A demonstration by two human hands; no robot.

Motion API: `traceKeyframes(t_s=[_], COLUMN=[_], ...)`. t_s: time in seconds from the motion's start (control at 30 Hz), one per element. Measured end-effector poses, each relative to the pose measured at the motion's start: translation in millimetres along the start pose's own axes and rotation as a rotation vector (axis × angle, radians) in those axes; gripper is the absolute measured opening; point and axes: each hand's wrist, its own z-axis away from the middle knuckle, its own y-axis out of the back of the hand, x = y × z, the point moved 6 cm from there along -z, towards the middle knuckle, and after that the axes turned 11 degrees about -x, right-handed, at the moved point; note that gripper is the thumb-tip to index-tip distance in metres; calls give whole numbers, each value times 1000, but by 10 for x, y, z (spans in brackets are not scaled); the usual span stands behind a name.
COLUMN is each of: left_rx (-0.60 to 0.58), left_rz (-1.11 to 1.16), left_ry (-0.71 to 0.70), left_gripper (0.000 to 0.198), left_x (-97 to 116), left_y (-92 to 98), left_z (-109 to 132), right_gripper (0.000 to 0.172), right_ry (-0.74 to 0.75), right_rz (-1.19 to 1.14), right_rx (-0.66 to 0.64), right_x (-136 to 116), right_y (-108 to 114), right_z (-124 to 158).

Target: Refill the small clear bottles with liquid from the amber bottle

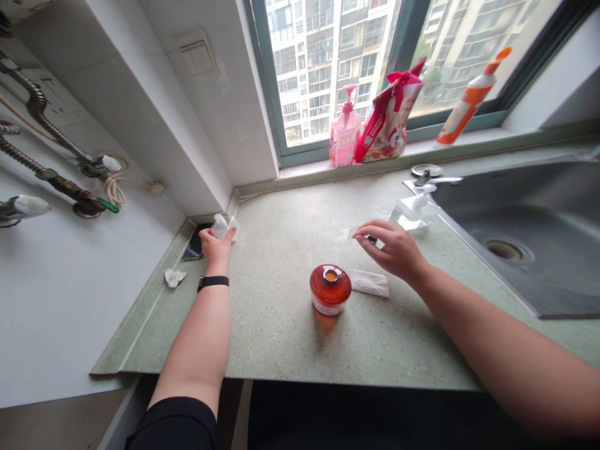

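Observation:
My left hand (214, 247), with a black band on its wrist, reaches to the back left corner of the green counter (281, 337) and closes on a crumpled white tissue (223, 225). My right hand (396, 249) hovers over the counter's middle with its fingers pinched on a small dark thing I cannot make out. An open amber bottle (330, 289) stands upright between my arms. A folded white tissue (370, 282) lies just right of the bottle, below my right hand.
A dark phone (195, 245) lies by the left wall, a crumpled tissue (174, 277) near it. A clear pump dispenser (412, 212) stands beside the steel sink (525, 237). On the windowsill stand a pink pump bottle (344, 131), a red pouch (389, 115) and an orange-white bottle (469, 100).

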Motion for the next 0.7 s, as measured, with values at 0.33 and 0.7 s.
traceKeyframes(t_s=[0.33, 0.7], left_rx=[19, 243], left_rz=[-31, 149], left_ry=[75, -432], left_gripper=[69, 36], left_x=[21, 498], left_y=[-26, 303], left_z=[22, 313], right_gripper=[16, 61], right_ry=[-83, -722], right_rz=[211, 153], right_rx=[308, 424], right_x=[243, 1589], right_y=[623, 856], right_z=[53, 398])
